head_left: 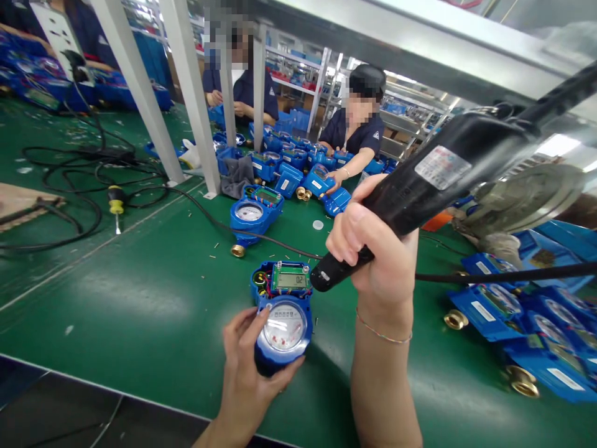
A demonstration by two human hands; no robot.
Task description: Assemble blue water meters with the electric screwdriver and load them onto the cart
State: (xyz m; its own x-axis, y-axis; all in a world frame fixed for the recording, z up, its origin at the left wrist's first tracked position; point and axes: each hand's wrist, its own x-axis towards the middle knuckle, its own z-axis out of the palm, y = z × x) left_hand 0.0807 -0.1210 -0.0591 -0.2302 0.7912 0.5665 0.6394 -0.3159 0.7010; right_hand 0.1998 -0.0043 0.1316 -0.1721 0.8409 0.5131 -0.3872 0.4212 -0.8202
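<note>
My left hand (pixel 247 358) is wrapped around the lower body of a blue water meter (pixel 283 330), its thumb below and fingers along the left side. The meter rests on the green bench with its round dial facing up. At its far end, an uncovered circuit board (pixel 291 278) carries a lit small display and coloured wires. In my right hand (pixel 382 249) is a black electric screwdriver (pixel 433 171), slanting down to the left. Its nose is beside the board's right corner, near a screw; I cannot tell whether the bit touches it.
Another open water meter (pixel 252 214) stands beyond, with a black cable (pixel 205 214) running past it. More meters (pixel 494 305) crowd the right side. A yellow-black screwdriver (pixel 115 202) lies left. Grey posts (pixel 191 93) rise from the bench; a co-worker's hand (pixel 336 179) touches meters behind.
</note>
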